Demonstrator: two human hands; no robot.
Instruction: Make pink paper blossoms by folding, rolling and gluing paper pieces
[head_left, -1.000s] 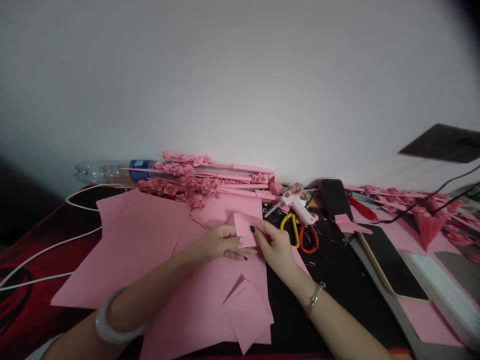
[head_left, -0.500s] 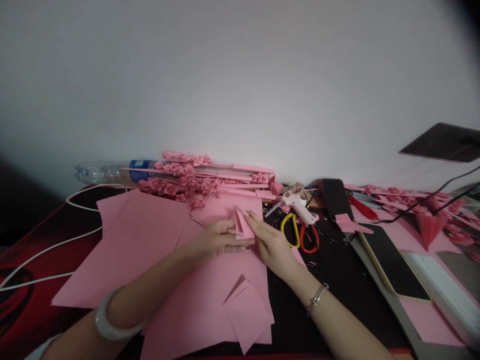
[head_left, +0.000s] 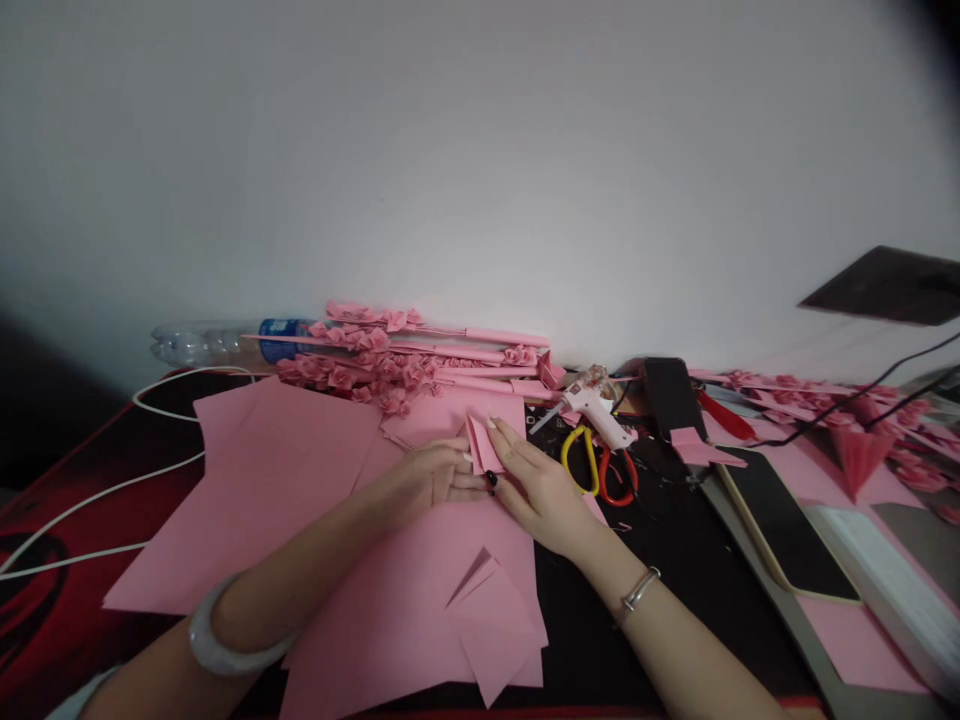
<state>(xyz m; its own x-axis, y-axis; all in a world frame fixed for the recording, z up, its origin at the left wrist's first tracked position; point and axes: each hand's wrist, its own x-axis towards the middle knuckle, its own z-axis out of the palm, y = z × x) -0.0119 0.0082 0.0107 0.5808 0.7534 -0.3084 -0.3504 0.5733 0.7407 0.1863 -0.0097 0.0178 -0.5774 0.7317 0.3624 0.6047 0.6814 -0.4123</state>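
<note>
A small folded pink paper piece [head_left: 482, 447] sits between both hands on top of large pink paper sheets [head_left: 285, 470]. My left hand [head_left: 431, 478] pinches its left side with curled fingers. My right hand [head_left: 536, 485] lies against its right edge, fingers stretched along the fold and pressing it. A white bangle is on my left wrist, a thin bracelet on my right.
Another folded pink piece [head_left: 491, 620] lies nearer me. Paper-flower stems [head_left: 405, 362] and a plastic bottle [head_left: 217, 340] line the wall. A glue gun [head_left: 596, 408], scissors [head_left: 600, 465], a phone [head_left: 784, 525] and white cables [head_left: 90, 500] lie around.
The small pink piece has been folded narrower and stood up. My right hand went from pinching it to lying stretched along its right edge; my left hand stayed on it.
</note>
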